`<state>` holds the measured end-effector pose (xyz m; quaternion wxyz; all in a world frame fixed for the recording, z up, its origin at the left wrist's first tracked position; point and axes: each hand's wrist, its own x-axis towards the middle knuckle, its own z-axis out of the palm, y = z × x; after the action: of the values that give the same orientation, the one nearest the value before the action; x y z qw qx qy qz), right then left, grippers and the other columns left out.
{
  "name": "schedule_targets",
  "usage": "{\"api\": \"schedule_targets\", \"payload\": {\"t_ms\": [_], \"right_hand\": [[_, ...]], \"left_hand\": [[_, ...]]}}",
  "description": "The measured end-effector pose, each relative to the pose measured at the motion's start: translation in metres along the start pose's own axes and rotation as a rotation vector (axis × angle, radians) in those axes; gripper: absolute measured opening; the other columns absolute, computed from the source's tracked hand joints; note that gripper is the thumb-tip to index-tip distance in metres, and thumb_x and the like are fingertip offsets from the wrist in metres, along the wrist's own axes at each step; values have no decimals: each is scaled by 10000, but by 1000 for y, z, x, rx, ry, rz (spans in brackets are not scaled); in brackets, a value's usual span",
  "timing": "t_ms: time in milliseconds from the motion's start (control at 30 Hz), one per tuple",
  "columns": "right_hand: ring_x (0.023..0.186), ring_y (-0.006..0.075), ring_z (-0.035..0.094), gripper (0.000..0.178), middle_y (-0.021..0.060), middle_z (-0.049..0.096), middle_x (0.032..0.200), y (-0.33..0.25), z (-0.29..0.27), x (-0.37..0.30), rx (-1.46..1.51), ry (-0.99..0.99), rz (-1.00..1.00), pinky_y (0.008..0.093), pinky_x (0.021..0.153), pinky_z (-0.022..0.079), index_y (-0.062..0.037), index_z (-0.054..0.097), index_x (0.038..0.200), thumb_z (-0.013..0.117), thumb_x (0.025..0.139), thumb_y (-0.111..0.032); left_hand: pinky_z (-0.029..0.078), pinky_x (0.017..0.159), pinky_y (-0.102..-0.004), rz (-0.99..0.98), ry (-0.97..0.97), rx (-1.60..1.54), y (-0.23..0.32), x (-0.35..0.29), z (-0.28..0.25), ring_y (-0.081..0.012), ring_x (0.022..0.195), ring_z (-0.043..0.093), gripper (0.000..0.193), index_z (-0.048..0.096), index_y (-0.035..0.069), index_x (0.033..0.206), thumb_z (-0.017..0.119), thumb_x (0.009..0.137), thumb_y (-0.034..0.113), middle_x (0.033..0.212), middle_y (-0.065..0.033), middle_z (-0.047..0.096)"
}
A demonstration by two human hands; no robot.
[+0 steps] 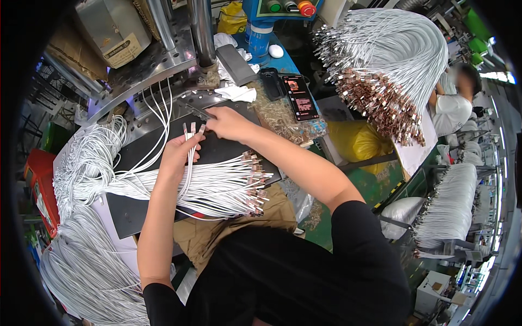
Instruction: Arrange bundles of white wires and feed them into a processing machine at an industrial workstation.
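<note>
My left hand (176, 152) is closed round a few white cables (189, 168), whose flat metal-tipped ends (193, 129) stick up past the fingers. Close beside those ends, my right hand (231, 125) has its fingers bent together. A narrow grey metal piece (197, 111) reaches up to its fingertips; whether they grip it or a cable end is hidden. Below both hands a thick bundle of white cables (217, 187) lies over a black board (128, 214), with coppery connectors (255, 187) at its right end.
A metal press (157, 68) with upright posts stands at the upper left. White cables (87, 261) heap up on the left. A phone (300, 98) and a black tray (272, 84) lie beyond my right arm. A large cable coil (391, 60) stands at the upper right; a person (454, 108) sits behind.
</note>
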<state>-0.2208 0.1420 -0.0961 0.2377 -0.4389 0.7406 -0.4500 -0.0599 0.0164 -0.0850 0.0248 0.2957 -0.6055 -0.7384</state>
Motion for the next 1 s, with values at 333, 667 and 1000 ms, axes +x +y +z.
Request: {"api": "schedule_targets", "payload": {"t_ms": [333, 667, 1000], "right_hand": [[925, 371, 686, 371, 201, 720, 958, -8, 12, -14, 134, 125, 155, 423, 866, 517, -21, 703, 1129, 531, 885, -241], [898, 340, 702, 410, 193, 727, 944, -9, 7, -15, 97, 84, 149, 400, 847, 529, -24, 702, 1146, 603, 839, -277], [841, 299, 707, 404, 171, 730, 894, 1, 10, -10, 146, 95, 164, 378, 797, 535, -50, 720, 1140, 646, 807, -266]], "left_hand": [[407, 553, -196, -33, -12, 74, 2, 4, 6, -53, 569, 526, 235, 721, 17, 927, 723, 911, 252, 682, 36, 604], [420, 572, -204, -7, -12, 38, 6, -2, 16, -61, 596, 549, 231, 718, 23, 927, 734, 899, 252, 705, 21, 617], [448, 589, -224, 21, -59, 49, -3, 0, 10, -74, 613, 558, 216, 710, 14, 938, 733, 897, 225, 738, -3, 625]]}}
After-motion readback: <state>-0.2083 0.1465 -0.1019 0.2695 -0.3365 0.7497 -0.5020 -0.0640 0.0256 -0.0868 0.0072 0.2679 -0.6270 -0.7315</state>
